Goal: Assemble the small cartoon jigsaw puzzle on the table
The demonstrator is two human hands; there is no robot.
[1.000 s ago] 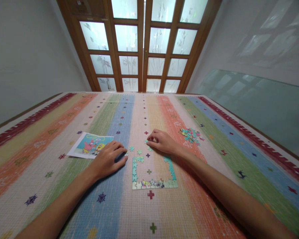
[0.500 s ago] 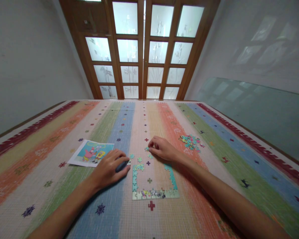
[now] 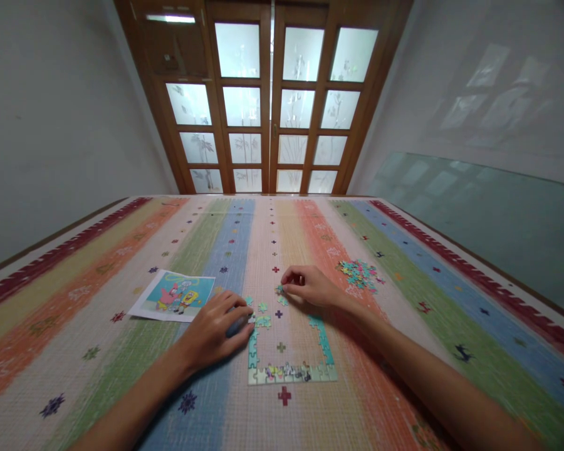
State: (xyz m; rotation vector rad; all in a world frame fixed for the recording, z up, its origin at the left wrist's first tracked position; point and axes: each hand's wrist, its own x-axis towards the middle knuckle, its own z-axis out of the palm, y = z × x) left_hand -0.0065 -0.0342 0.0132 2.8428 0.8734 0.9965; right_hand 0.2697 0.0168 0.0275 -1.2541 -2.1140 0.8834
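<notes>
**Inspector:** What writing can be read?

**Recorder:** None is legible. A printed reference sheet (image 3: 173,295) is laid flat on the striped mat (image 3: 98,351), to the left of the work area. Two cartoon figures, one pink and one yellow, are shown on it against a blue ground. Any lettering on it is too small to be read.

**Inspector:** How is the right hand (image 3: 313,288) set?

**Recorder:** Thumb and forefinger are pinched together on a small teal puzzle piece (image 3: 279,289). The piece is held at the fingertips, low over the mat and just beyond the open top of the puzzle frame (image 3: 289,374). The remaining fingers are curled under.

**Inspector:** And the left hand (image 3: 214,332)?

**Recorder:** It is laid palm down on the blue stripe with the fingers bent. The fingertips are placed against the frame's upper left corner. Whether a piece is gripped beneath them cannot be told.

**Inspector:** What is placed around the hands?

**Recorder:** The frame's bottom row and both side runs are joined, and its top is open. A few loose pieces (image 3: 262,307) are scattered between the two hands. A heap of unsorted pieces (image 3: 358,273) is kept to the right of the right hand, near it but apart. A wooden door with frosted panes (image 3: 272,113) is seen beyond the mat's far edge.
</notes>
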